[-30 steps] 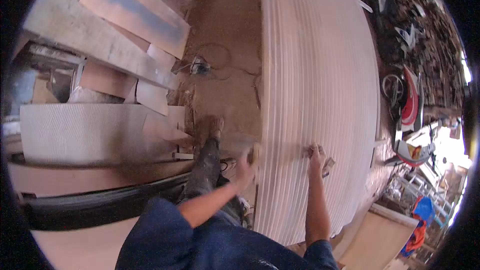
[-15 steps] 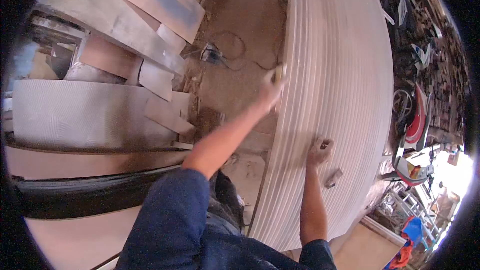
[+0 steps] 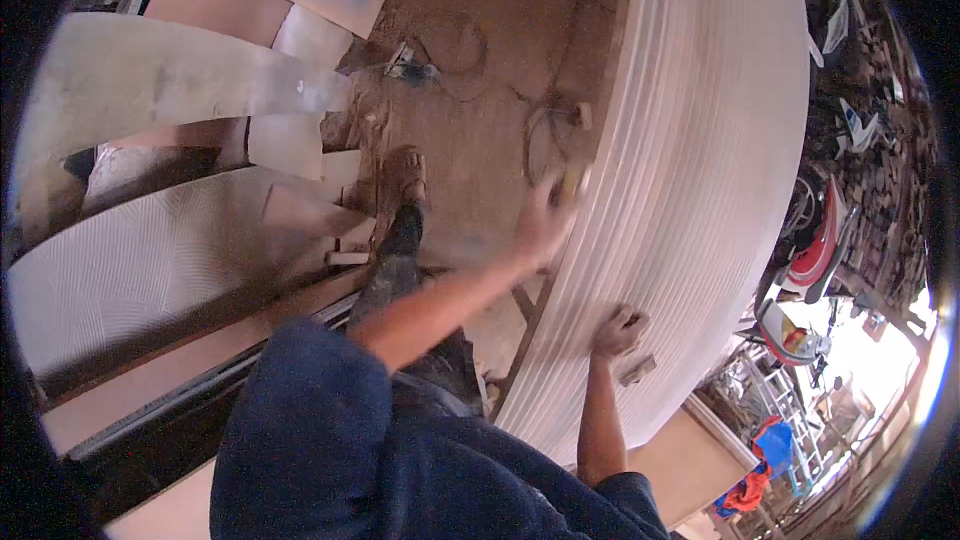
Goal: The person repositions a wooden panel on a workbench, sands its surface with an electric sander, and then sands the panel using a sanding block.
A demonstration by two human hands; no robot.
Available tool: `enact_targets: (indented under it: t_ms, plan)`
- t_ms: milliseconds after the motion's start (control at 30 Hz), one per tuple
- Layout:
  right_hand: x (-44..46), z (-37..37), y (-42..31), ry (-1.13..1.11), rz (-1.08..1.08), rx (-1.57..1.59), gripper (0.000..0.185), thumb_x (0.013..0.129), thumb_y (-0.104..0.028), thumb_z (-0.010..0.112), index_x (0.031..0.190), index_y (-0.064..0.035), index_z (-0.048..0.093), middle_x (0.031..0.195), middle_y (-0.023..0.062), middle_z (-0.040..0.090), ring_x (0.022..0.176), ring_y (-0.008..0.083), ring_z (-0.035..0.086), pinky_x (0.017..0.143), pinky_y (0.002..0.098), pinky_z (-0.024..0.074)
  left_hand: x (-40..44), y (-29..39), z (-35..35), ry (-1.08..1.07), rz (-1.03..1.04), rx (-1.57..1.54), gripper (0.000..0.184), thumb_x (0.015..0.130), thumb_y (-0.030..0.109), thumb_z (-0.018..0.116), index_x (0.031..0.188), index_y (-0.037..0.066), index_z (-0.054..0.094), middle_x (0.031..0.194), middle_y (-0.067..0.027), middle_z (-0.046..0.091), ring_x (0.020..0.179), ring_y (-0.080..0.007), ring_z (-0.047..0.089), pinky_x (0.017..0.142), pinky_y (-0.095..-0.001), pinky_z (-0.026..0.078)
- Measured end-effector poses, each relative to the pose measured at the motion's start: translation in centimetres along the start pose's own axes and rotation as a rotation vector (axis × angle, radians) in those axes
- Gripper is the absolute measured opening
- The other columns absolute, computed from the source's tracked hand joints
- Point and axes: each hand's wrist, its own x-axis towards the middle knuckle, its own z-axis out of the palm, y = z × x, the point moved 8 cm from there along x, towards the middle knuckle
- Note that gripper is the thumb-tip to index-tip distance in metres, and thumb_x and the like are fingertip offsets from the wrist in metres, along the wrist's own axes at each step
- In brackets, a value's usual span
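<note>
A long pale panel with fine parallel ridges stretches away in front of me. At its left edge is my left hand, smeared by motion, its fingers closed round a small yellowish block pressed to the edge. My right hand rests on the ridged face nearer to me. Its fingers are curled in, with a dark gap between them; whether they hold anything is hidden. Just below that hand, a small greyish block lies on the panel.
Boards and a curved ridged panel are stacked at left. A tool with a cord lies on the dusty floor, near my foot. At right are a red-and-white motorbike, a ladder and blue-orange cloth.
My view has turned and shifted, and a leg and foot now show on the floor. My left hand has come nearer along the panel's edge; my right hand stays beside the greyish block.
</note>
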Motion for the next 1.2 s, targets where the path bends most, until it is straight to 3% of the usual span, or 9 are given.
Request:
enact_targets:
  t_ms: [100, 167, 300, 500, 733, 800, 1000, 1067, 1200]
  plan:
    - [0.0, 0.7, 1.4, -0.007, -0.072, 0.052, 0.026, 0.099, -0.027, 0.056, 0.088, -0.0042, 0.056, 0.07, 0.0078, 0.06, 0.065, 0.0206, 0.058, 0.063, 0.0369, 0.0485, 5.5, 2.6, 0.9, -0.095, -0.228, -0.097, 0.053, 0.095, 0.029, 0.068, 0.136, 0.0, 0.05, 0.111, -0.0165, 0.066, 0.096, -0.0271, 0.063, 0.087, -0.0404, 0.049]
    - [-0.2, 0.7, 2.3, -0.018, -0.042, 0.012, 0.026, 0.099, -0.027, 0.055, 0.087, -0.0041, 0.056, 0.07, 0.0082, 0.06, 0.065, 0.0203, 0.058, 0.063, 0.0372, 0.0487, -0.7, 1.2, -0.2, 0.03, 0.126, 0.02, 0.053, 0.095, 0.029, 0.069, 0.136, 0.001, 0.05, 0.116, -0.018, 0.065, 0.103, -0.0276, 0.063, 0.09, -0.0408, 0.049]
    - [0.8, 1.1, 1.9, -0.047, 0.063, 0.063, 0.025, 0.099, -0.024, 0.054, 0.086, -0.0036, 0.056, 0.07, 0.0072, 0.059, 0.065, 0.018, 0.057, 0.064, 0.0361, 0.0495, -16.7, -6.6, -0.9, -0.002, -0.182, 0.119, 0.059, 0.097, 0.027, 0.066, 0.143, 0.0, 0.04, 0.134, -0.0237, 0.058, 0.126, -0.0359, 0.057, 0.104, -0.0434, 0.044]
    - [1.7, 2.1, 4.1, -0.038, 0.141, 0.102, 0.024, 0.101, -0.022, 0.055, 0.086, -0.0036, 0.055, 0.07, 0.0008, 0.053, 0.066, 0.0116, 0.052, 0.059, 0.0309, 0.0446, 10.1, 6.7, 1.2, -0.046, -0.046, 0.076, 0.066, 0.1, 0.039, 0.059, 0.149, 0.001, 0.037, 0.136, -0.0253, 0.056, 0.124, -0.0333, 0.057, 0.104, -0.0428, 0.043]
    - [18.1, 6.9, -15.6, -0.026, -0.318, 0.441, 0.028, 0.103, -0.026, 0.056, 0.087, -0.003, 0.054, 0.071, -0.0014, 0.046, 0.066, 0.0078, 0.044, 0.058, 0.0258, 0.0396, -8.8, -6.5, 0.8, -0.017, -0.018, 0.199, 0.054, 0.1, 0.03, 0.06, 0.142, 0.001, 0.041, 0.135, -0.0268, 0.055, 0.127, -0.0398, 0.055, 0.105, -0.0444, 0.042]
    - [23.0, 9.7, -22.4, -0.061, -0.342, 0.401, 0.031, 0.101, -0.031, 0.058, 0.091, -0.0011, 0.057, 0.073, 0.0004, 0.052, 0.069, 0.0108, 0.05, 0.063, 0.0287, 0.0447, -7.4, -9.3, 1.6, 0.008, -0.208, 0.088, 0.055, 0.101, 0.032, 0.058, 0.143, 0.002, 0.04, 0.135, -0.0278, 0.054, 0.129, -0.0391, 0.053, 0.106, -0.0441, 0.041]
    - [34.3, 15.9, -35.1, -0.082, -0.422, 0.23, 0.046, 0.098, -0.039, 0.06, 0.118, 0.0023, 0.06, 0.11, 0.0181, 0.062, 0.099, 0.0277, 0.063, 0.087, 0.0398, 0.0509, 26.8, 13.1, 3.4, 0.132, 0.218, -0.008, 0.05, 0.098, 0.034, 0.06, 0.135, 0.003, 0.049, 0.113, -0.0211, 0.064, 0.109, -0.034, 0.061, 0.095, -0.0474, 0.047]
    - [35.0, 17.1, -36.8, 0.077, -0.53, 0.08, 0.053, 0.099, -0.039, 0.058, 0.131, 0.0028, 0.053, 0.128, 0.0222, 0.054, 0.117, 0.0349, 0.058, 0.099, 0.0431, 0.0469, 28.6, 13.3, 3.8, 0.121, 0.214, 0.037, 0.05, 0.098, 0.034, 0.06, 0.135, 0.001, 0.049, 0.114, -0.0207, 0.064, 0.111, -0.0339, 0.06, 0.097, -0.0473, 0.047]
    - [36.1, 18.2, -35.5, 0.031, -0.519, 0.288, 0.057, 0.095, -0.044, 0.061, 0.132, -0.0008, 0.053, 0.129, 0.0232, 0.056, 0.112, 0.0413, 0.06, 0.092, 0.0485, 0.051, 8.1, 4.9, 1.5, -0.111, 0.042, 0.144, 0.051, 0.103, 0.023, 0.054, 0.145, 0.0, 0.038, 0.142, -0.022, 0.051, 0.133, -0.0319, 0.051, 0.112, -0.0434, 0.037]
